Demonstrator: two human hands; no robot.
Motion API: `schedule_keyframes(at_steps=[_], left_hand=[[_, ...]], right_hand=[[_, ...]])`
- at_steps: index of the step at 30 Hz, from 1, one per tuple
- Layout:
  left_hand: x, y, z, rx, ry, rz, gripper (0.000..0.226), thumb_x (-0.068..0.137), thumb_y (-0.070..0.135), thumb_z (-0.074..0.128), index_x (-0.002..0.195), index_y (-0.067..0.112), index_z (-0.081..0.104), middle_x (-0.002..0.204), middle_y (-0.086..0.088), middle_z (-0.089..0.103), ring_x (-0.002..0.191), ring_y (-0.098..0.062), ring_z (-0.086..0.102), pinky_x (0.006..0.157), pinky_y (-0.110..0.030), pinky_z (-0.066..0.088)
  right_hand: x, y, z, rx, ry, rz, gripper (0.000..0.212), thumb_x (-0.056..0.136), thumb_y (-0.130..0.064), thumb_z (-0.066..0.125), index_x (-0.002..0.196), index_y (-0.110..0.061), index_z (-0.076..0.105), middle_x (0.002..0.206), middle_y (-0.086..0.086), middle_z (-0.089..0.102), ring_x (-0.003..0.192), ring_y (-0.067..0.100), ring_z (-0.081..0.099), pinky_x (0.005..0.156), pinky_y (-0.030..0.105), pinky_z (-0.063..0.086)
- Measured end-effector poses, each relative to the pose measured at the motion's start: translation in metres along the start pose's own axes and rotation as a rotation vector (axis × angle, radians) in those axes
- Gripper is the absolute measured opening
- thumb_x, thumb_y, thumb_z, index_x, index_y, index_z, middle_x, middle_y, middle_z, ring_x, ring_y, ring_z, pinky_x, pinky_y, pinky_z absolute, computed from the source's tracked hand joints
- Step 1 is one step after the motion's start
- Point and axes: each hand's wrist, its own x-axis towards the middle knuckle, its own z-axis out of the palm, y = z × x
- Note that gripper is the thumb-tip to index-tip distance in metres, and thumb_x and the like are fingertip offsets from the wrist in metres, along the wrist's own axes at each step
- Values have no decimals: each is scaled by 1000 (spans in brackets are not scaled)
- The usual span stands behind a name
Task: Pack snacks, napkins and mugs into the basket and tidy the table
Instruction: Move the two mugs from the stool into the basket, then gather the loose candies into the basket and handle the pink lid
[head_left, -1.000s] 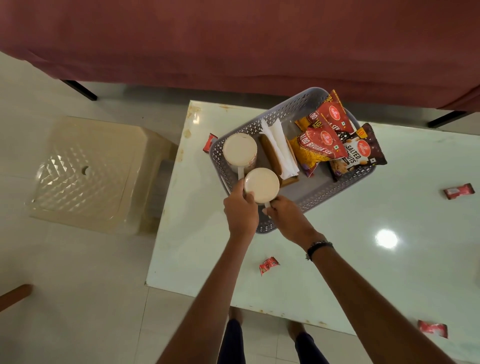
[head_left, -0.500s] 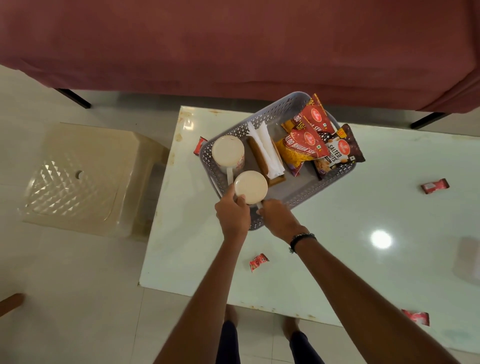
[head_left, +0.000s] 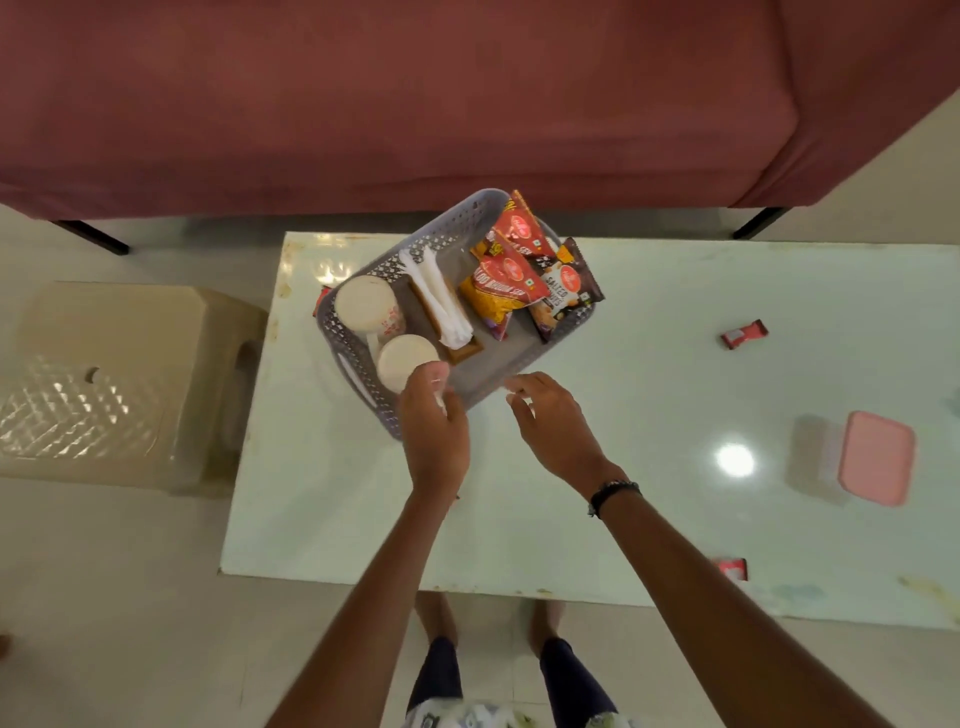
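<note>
Lying far right on the table, the candy wrapper is nearer the relaxed, empty right hand; the left hand is curled at the mug, grip unclear.

The glossy bench is mirroring a lamp; the perforated plastic basket is looking matt, the snack packets shiny foil.
</note>
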Motion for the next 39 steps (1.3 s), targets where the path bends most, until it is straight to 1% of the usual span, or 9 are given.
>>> schedule_keyframes(at_steps=[2, 6, 8, 16, 22, 24, 30, 36, 39], left_hand=[[-16, 19, 12, -35, -94, 20, 24, 88, -1, 47, 108, 6, 58, 111, -8, 64, 103, -19, 59, 83, -13, 41], [-49, 48, 39, -38, -262, 27, 22, 89, 1, 47, 106, 11, 58, 106, -2, 66, 96, -15, 61, 83, -24, 48], [-65, 61, 54, -36, -356, 35, 24, 89, 0, 48, 106, 12, 58, 106, -1, 67, 94, -11, 61, 82, -23, 47], [-128, 96, 111, -74, -630, 68, 20, 89, 4, 45, 96, 17, 59, 96, 2, 70, 83, -8, 60, 70, -14, 44], [-176, 123, 186, -39, -779, -53, 22, 89, 6, 43, 98, 16, 60, 101, 2, 71, 84, -15, 60, 75, -30, 47], [-192, 132, 211, -48, -805, -114, 22, 89, 6, 43, 101, 13, 61, 105, -1, 71, 83, -16, 59, 74, -31, 48], [-213, 151, 265, -96, -758, -298, 23, 90, 4, 44, 105, 9, 61, 109, -6, 70, 101, -19, 62, 90, -38, 52], [-215, 152, 277, -85, -711, -377, 22, 90, 6, 45, 106, 10, 61, 109, -5, 69, 103, -21, 61, 95, -42, 51], [-211, 153, 277, -91, -697, -406, 22, 91, 9, 47, 109, 10, 60, 114, -6, 67, 106, -23, 61, 96, -44, 50]], right_hand=[[-11, 8, -23, 32, 12, 36, 25, 96, -8, 46, 114, -4, 64, 117, 11, 64, 104, 24, 62, 94, 32, 50], [-35, 32, -64, 100, 70, 135, 23, 95, -6, 47, 108, -5, 66, 112, 10, 67, 100, 24, 64, 90, 39, 53], [-48, 48, -81, 115, 118, 185, 21, 95, -7, 48, 107, -6, 65, 111, 9, 67, 99, 23, 64, 90, 41, 52], [-106, 125, -141, 36, 248, 350, 21, 94, -7, 50, 108, -9, 65, 112, 8, 66, 95, 21, 65, 86, 33, 52], [-135, 199, -182, -29, 251, 506, 31, 92, -8, 53, 123, -7, 55, 130, 12, 53, 119, 29, 52, 100, 39, 45], [-138, 219, -192, -103, 265, 543, 42, 90, -10, 56, 130, -5, 46, 138, 14, 44, 127, 32, 42, 104, 38, 38], [-128, 266, -212, -178, 247, 619, 92, 79, -35, 72, 146, -6, 16, 155, 20, 12, 142, 37, 17, 113, 46, 29], [-123, 280, -210, -48, 190, 711, 95, 74, -21, 75, 146, -11, 12, 151, 15, 18, 126, 42, 37, 88, 52, 49], [-123, 279, -211, -4, 162, 635, 98, 70, -19, 78, 145, -11, 15, 144, 15, 29, 123, 39, 42, 91, 48, 47]])
